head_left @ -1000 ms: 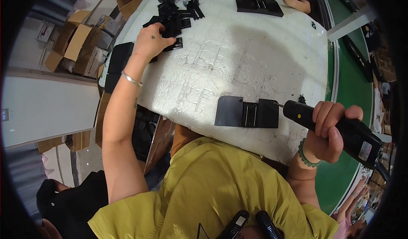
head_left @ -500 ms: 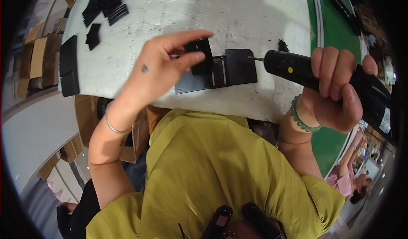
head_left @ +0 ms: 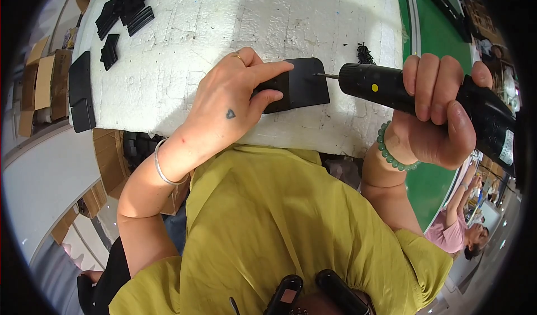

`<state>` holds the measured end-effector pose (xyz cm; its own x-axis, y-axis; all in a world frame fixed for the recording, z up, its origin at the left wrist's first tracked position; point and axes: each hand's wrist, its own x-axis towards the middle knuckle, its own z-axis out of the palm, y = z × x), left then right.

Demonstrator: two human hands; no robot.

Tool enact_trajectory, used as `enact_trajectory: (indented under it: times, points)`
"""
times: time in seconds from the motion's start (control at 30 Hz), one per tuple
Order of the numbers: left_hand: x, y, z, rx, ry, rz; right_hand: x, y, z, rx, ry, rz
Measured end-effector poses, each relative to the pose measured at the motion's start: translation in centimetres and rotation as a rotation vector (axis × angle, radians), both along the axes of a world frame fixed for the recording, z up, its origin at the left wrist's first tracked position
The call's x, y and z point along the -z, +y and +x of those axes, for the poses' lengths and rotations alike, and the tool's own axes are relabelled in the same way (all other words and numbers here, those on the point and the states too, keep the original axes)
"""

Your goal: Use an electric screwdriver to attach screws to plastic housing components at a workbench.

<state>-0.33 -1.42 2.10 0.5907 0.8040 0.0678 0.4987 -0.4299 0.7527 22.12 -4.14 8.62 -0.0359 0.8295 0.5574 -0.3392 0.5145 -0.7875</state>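
Observation:
A flat black plate (head_left: 310,83) with rounded far corners lies on the white work surface in front of me. My left hand (head_left: 226,99) is closed over the plate's left part, thumb and forefinger pinching a smaller black piece (head_left: 279,85) against it; the hand hides much of both. In my right hand (head_left: 439,111) is a black electric screwdriver (head_left: 375,85) with a yellow dot, held level and pointing left. Its thin bit overlaps the plate's right part in the picture; whether it touches cannot be made out.
Small black screws (head_left: 364,54) lie heaped beyond the screwdriver. Several black pieces (head_left: 128,7) are piled at the far left. More black plates (head_left: 82,94) rest along the left edge. Cardboard boxes (head_left: 47,83) stand left; a green surface (head_left: 428,35) and a person in pink (head_left: 452,231) are at right.
My left hand has lowered the small black piece onto the plate and covers more of it. The screwdriver has shifted slightly left along with the view.

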Motion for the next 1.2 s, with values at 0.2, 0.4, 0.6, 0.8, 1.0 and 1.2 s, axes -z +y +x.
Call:
enact_trajectory:
  times: [0.2, 0.4, 0.6, 0.8, 1.0, 1.2]
  points:
    - [0.6, -0.1, 0.0, -0.026, 0.059, 0.214, -0.1, 0.1, -0.2, -0.016, -0.001, 0.010]
    - [1.6, 1.2, -0.7, -0.095, -0.012, 0.362, -0.4, 0.1, -1.1, -0.107, -0.022, 0.049]
    - [1.0, 2.7, -1.4, 0.048, 0.082, -0.231, -0.3, 0.7, -4.8, -0.034, -0.091, -0.047]
    - [2.5, 2.9, -1.1, 0.058, -0.082, -0.364, -0.3, 1.4, -6.1, -0.133, -0.213, -0.074]
    - [2.4, 2.8, -1.1, 0.049, -0.034, -0.337, -1.2, 0.5, -8.0, -0.010, -0.302, -0.201]
    - [2.1, 2.8, -1.3, 0.060, -0.027, -0.324, 0.0, 1.9, -7.8, -0.031, -0.476, -0.059]
